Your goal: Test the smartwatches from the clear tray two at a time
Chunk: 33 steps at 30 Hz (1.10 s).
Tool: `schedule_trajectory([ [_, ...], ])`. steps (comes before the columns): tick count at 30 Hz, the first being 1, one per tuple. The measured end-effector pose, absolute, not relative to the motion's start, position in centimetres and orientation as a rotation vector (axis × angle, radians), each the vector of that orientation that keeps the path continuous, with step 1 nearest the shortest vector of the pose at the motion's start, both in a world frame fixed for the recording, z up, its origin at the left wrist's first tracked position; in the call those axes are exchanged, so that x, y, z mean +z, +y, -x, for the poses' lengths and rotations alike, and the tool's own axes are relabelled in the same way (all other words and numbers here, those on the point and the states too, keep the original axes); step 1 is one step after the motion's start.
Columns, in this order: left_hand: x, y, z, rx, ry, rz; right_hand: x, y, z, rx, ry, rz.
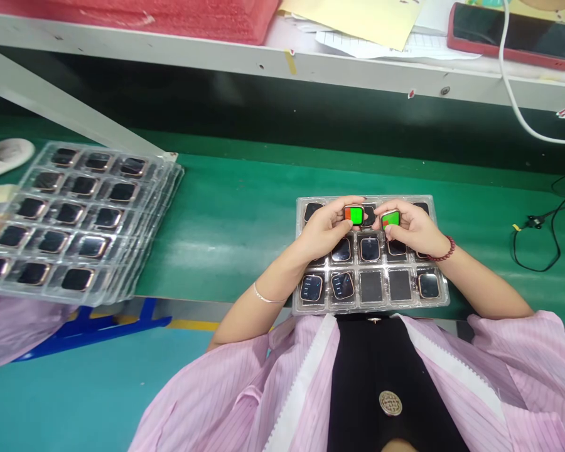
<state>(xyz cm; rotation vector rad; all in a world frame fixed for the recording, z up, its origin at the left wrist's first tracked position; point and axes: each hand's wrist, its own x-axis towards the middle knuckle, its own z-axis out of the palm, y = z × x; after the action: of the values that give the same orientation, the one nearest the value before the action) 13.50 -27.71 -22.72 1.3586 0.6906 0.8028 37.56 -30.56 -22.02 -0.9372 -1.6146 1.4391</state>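
Observation:
My left hand (332, 223) is closed round a smartwatch (356, 216) whose lit screen is part green, part orange-red. In my right hand (412, 227) is a second smartwatch (390, 218), its screen mostly green with a small red patch; the thumb rests at its lower edge. Both hands are above a clear plastic tray (371, 307) divided into compartments. Several watches lie in it, some with dark faces; one watch (343, 285) at the front shows lines of text. Two front-row compartments (371, 286) hold no watch. My hands hide part of the back rows.
At the left stands a stack of clear trays (144, 251) with dark-faced watches in the top one. A shelf (216, 53) runs across the back, bearing papers (358, 19) and a red-cased phone (513, 37). A white cable (506, 81) hangs down, and a black cable (553, 257) lies at right.

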Motion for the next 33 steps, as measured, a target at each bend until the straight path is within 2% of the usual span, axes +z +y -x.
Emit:
schedule_trajectory([
  [33,-22.73,-27.66,-13.38,0.826,0.745,-1.335,-22.09,-30.61,-37.75,1.449,-1.637,0.950],
])
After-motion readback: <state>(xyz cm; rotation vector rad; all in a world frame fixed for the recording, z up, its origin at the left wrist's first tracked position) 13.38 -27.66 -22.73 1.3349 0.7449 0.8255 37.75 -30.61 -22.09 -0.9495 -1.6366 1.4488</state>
